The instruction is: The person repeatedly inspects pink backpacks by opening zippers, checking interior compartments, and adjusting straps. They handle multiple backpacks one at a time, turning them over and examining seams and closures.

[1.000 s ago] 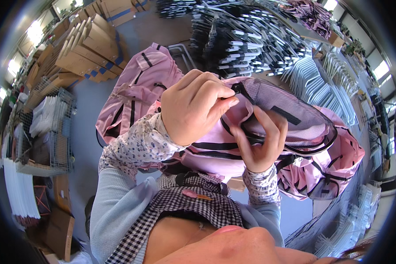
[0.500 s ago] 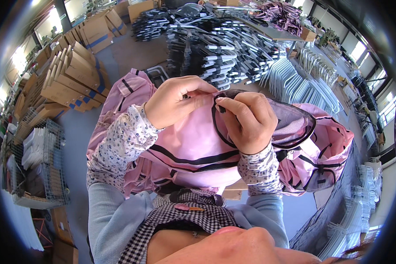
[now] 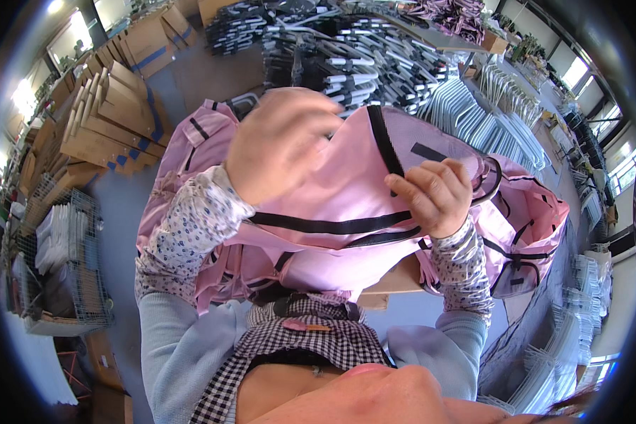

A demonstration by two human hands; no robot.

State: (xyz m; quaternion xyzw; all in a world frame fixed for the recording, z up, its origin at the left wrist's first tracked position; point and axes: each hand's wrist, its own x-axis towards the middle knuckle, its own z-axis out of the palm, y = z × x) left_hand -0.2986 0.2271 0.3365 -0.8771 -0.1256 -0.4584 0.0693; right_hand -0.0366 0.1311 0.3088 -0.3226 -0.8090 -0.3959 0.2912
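A pink fabric cover with black trim (image 3: 332, 194) is spread in front of me. My right hand (image 3: 434, 198) has its fingers curled on the cover beside a black strip (image 3: 385, 141) that runs down the fabric. Over the cover's far left part is my left hand (image 3: 283, 145), smeared by motion, so its fingers and any hold are unclear. A pale purplish panel with a short dark patch (image 3: 431, 152) lies beyond my right hand. More pink fabric with black edging (image 3: 526, 240) spreads out at the right, and another pink portion (image 3: 191, 152) shows at the left.
Bent metal frames, many with dark covering (image 3: 360, 71), are heaped ahead. Silvery bent tubes (image 3: 473, 120) stand to their right. Flat cardboard boxes (image 3: 109, 116) lean at the left, above a wire cage (image 3: 85, 283). Part of a cardboard piece (image 3: 396, 277) shows below the cover.
My right hand has moved right and slightly down, away from my left hand. The dark mesh part has turned over, baring the black strip and pale panel. My left hand has risen slightly.
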